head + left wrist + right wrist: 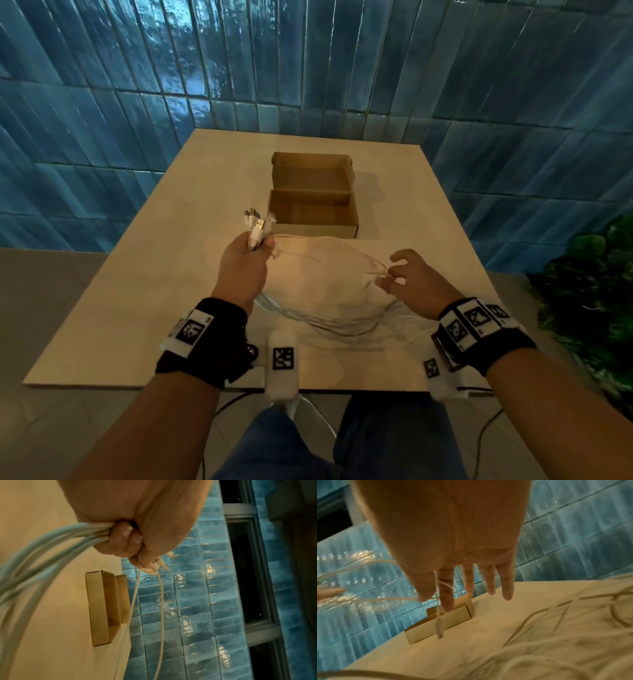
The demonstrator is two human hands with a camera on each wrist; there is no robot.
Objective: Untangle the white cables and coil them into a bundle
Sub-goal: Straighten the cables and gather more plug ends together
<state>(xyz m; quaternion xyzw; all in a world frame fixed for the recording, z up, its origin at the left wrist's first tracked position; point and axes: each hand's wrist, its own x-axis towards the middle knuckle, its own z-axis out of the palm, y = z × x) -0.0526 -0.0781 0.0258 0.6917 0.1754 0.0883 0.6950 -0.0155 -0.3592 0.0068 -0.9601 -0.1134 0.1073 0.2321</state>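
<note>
Cables (329,318), white, run as one wide loop between both hands above the table (144,308). Left hand (245,265) is fisted round a gathered bunch, fingers curled tight; plug ends (257,226) stick up out of the top of the fist. The left wrist view adds what the head view hides: several thick strands (51,545) leave the fist at the heel side, and two thin strands (161,601) hang below the fingers (120,540).

Beyond the left grip sits an open cardboard box (313,212), apart from the cables.

Right hand (416,281) pinches a thin strand between thumb and index; the other fingers are spread and straight. The right wrist view shows a single plug (439,630) dangling under that pinch, and slack cable (556,642) lying on the table below the palm. The head view shows that slack reaching the near table edge. Bare table surface lies outward of each hand; a green plant (596,308) stands off the right edge.
</note>
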